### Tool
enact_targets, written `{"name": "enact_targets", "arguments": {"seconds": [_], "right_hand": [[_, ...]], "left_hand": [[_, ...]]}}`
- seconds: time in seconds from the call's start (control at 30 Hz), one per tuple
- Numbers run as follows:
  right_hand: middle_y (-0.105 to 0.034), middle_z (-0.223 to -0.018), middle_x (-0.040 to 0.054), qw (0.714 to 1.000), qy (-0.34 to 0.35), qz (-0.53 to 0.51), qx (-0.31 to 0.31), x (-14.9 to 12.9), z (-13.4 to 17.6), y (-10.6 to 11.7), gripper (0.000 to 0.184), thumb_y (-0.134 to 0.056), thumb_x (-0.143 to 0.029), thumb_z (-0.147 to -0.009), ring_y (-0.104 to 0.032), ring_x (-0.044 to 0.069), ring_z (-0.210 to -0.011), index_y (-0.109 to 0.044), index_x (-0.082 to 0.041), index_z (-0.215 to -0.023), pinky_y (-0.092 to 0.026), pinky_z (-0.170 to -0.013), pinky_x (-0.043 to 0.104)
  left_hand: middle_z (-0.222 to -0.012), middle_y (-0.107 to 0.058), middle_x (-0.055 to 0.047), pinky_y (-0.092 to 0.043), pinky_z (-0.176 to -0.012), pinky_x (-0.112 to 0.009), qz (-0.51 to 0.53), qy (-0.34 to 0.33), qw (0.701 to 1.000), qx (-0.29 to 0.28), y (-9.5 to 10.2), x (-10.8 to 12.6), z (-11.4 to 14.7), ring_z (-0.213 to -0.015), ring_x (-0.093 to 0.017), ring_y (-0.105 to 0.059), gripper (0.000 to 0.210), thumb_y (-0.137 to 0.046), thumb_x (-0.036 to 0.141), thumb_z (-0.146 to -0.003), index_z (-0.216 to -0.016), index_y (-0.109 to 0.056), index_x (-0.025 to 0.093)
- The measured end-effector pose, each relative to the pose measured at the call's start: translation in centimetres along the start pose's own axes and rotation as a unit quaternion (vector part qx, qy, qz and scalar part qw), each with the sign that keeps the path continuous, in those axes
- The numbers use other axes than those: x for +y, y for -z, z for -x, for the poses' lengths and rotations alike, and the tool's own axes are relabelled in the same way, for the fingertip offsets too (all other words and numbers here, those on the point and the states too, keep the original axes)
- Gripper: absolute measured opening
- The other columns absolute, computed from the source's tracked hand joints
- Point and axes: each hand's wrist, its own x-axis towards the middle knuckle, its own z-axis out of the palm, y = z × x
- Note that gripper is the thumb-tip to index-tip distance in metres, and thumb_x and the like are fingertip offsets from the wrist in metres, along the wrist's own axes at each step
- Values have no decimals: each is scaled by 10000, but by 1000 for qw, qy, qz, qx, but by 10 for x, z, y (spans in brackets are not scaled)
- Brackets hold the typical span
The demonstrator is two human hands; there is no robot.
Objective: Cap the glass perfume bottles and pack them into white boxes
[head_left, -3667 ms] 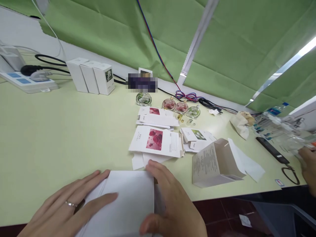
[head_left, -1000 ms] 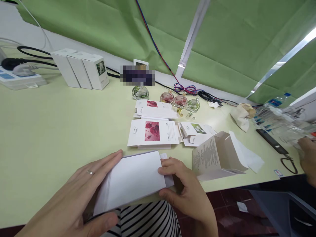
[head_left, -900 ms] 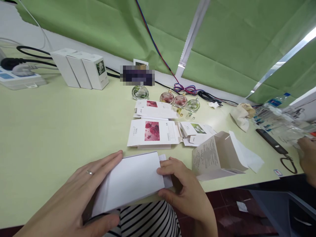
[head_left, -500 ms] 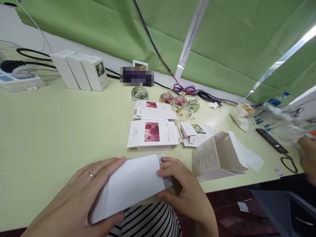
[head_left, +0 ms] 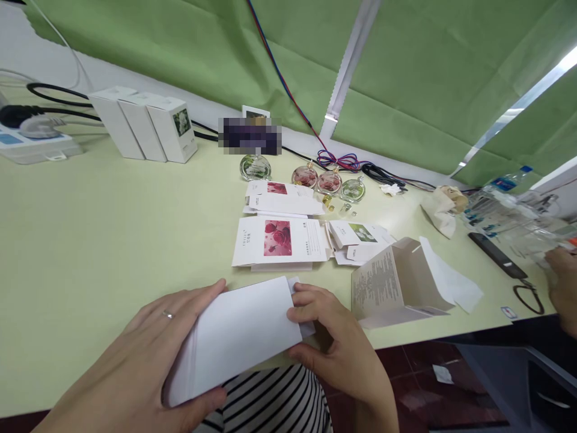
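Note:
A plain white cardboard box (head_left: 241,337) is held between my two hands at the table's front edge. My left hand (head_left: 148,355), with a ring on one finger, wraps round its left end, thumb below and fingers above. At the other end, the fingers of my right hand (head_left: 336,337) close on the edge, where small flaps stick out. Just beyond lie flattened cartons: one with a rose picture (head_left: 265,240), another (head_left: 283,197) behind it and a green-pictured one (head_left: 360,239). An open beige box (head_left: 383,288) rests on its side to the right of my right hand.
Behind the cartons stand several round glass perfume bottles (head_left: 329,180), with small loose caps (head_left: 345,207) nearby. Three white boxes (head_left: 144,126) are at the back left, beside a power strip (head_left: 40,147). A black phone-like device (head_left: 498,255) and another person's hand (head_left: 563,288) are at right.
My hands and the white box stay almost in place, both hands still gripping it. The view has shifted very slightly.

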Motion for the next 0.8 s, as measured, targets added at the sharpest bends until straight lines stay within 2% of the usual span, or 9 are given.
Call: {"name": "enact_targets", "arguments": {"seconds": [0.2,0.33,0.4,0.5,0.6,0.8], "right_hand": [[-681,-1206,51,1000,-17,-15,-8,0,1,1,353,-751,-190,-791,-507,258,-1352,-595,-282,-1094,-441,-1097,448],[-513,-1449,92,993,-112,-24,10,-5,0,0,622,-807,-219,-713,-392,282,-1427,-490,-269,-1246,-363,-1160,499],[-460,-1482,112,986,-163,-13,13,-9,-3,-1,756,-838,-217,-647,-399,302,-1405,-449,-256,-1294,-365,-1152,518],[-502,-1413,108,979,-203,17,0,-14,-6,-3,834,-853,-196,-590,-452,317,-1323,-454,-255,-1319,-415,-1096,518],[-559,-1314,79,976,-217,15,-10,-15,-6,-3,817,-838,-173,-600,-498,303,-1240,-473,-278,-1324,-450,-1043,498],[-617,-1210,-10,979,-187,-80,-12,-8,2,1,792,-779,-57,-647,-583,189,-1014,-473,-351,-1315,-475,-964,382]], "left_hand": [[-1262,-571,-79,-445,-952,-602,11,-7,1000,2,2,3,-3,-1171,-375,-516,720,-564,337,-723,-1392,-298,328],[-1265,-558,-88,-462,-936,-597,19,8,1000,0,2,3,-2,-1179,-376,-511,684,-553,345,-735,-1377,-319,327],[-1264,-563,-86,-466,-938,-598,22,12,1000,2,2,3,-2,-1180,-377,-514,679,-557,350,-736,-1375,-329,327],[-1267,-559,-81,-462,-943,-600,19,11,1000,0,2,2,-1,-1177,-372,-516,691,-562,334,-725,-1375,-324,330],[-1273,-541,-78,-449,-944,-598,20,8,1000,-4,2,2,-1,-1174,-371,-503,695,-560,324,-727,-1377,-313,331],[-1285,-526,-77,-423,-961,-598,38,9,999,-8,3,4,-2,-1180,-355,-476,691,-558,368,-752,-1394,-302,359]]}}
